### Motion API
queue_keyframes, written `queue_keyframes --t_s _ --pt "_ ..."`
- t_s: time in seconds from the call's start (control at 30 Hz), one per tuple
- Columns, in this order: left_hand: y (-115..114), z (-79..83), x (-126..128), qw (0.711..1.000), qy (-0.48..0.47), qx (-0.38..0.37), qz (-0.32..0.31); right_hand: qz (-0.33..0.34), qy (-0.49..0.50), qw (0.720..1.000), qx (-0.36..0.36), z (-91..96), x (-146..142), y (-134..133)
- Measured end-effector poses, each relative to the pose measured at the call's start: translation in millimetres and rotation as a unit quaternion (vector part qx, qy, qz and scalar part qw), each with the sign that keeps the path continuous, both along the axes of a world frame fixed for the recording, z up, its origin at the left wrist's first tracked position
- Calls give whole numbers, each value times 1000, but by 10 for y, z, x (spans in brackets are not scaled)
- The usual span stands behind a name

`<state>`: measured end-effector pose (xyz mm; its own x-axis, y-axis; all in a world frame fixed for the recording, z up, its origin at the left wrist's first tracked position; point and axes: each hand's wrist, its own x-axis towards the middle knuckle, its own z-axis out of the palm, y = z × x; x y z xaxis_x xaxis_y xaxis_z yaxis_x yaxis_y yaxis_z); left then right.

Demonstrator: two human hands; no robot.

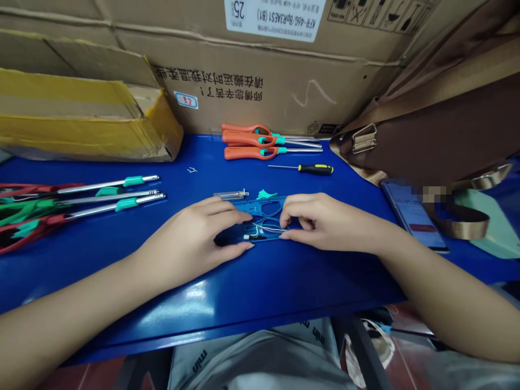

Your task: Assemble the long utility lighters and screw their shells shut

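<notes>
Two hands at a blue casing half (273, 239) with wires in it

The near blue casing half lies on the blue desk (260, 298) with its hollow side up, holding pale, thin wires (268, 228) and a small dark piece with a white end. Just behind it lies a second blue casing half (254, 206) with an oval opening. At the back left stands a yellow-taped cardboard box (81, 130), cut off by the left edge, its contents out of sight. A large carton (284, 59) with upside-down print fills the back.

The near half sits between the hands. The left hand (197, 227) has thumb and forefinger apart, on either side of its left end; whether they press on it I cannot tell. The right hand (319, 222) is curled at the other end, thumb and forefinger close together by the wires; whether they pinch them is unclear.

Behind the casing halves lie a clear tube (229, 195) and a teal piece (266, 194), then a screwdriver (314, 169) and orange lighters (244, 153). The left fingers cover part of both halves. Red and green lighters (122, 206) run out of view at left; a blurred patch hides things beside the phone (414, 216).
</notes>
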<state>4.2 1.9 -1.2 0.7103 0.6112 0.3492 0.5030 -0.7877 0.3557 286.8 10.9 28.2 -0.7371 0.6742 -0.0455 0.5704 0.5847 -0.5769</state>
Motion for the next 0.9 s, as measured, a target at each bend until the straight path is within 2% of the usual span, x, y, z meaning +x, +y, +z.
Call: queue_keyframes --t_s 0.17,0.3,0.57,0.9 --pt "-7 9 31 999 9 -17 -37 12 0 1000 2 29 -6 -3" --pt "-11 7 40 999 -9 -16 -38 17 0 1000 6 33 -11 -18" --pt "-45 24 58 998 -6 39 -39 5 -12 1000 8 16 -31 -39" --pt "-101 12 77 996 -73 -41 -7 -7 -10 1000 -2 4 -68 -56"
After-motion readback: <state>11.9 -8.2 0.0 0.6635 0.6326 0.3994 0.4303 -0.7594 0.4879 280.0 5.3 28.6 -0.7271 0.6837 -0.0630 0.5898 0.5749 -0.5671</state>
